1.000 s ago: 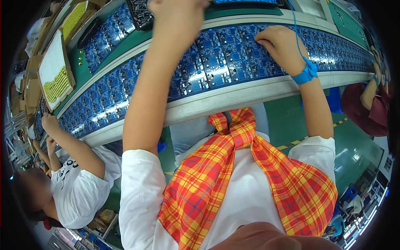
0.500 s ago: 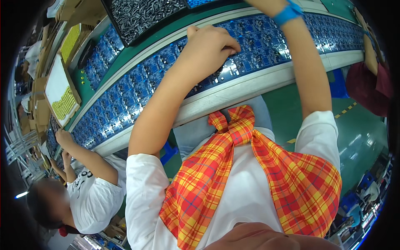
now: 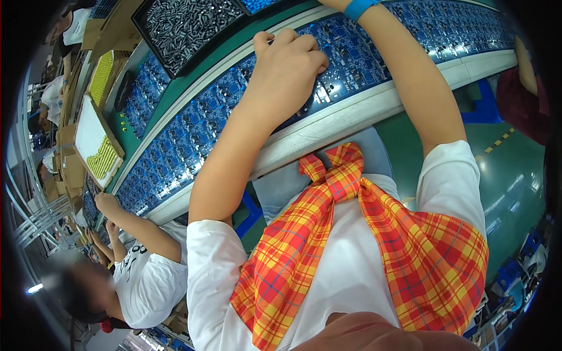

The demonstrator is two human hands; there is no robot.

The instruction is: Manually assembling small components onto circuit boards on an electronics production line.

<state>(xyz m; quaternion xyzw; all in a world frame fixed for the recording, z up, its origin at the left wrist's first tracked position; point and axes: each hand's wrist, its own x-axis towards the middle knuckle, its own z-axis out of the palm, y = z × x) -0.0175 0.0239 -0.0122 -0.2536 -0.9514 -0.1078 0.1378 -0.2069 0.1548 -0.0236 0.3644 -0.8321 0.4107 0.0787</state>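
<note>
My left hand is over the row of blue circuit boards, its fingers curled down toward the board surface. Whatever its fingertips hold, if anything, is hidden beneath the hand. My right hand is cut off by the top edge; only a sliver shows beyond the blue wristband, and its fingers are out of sight. It lies nearest to the bin of small blue parts. Beside that, a black bin holds many dark cylindrical components.
A pale rail edges the boards on my side. Farther left are a box of yellow parts and loose boards. A co-worker in white sits at left; another in dark red is at right.
My right hand has reached up and leftward, further past the top edge. My left hand stays over the boards with fingers curled. The bins now sit farther left and lower in the view.
</note>
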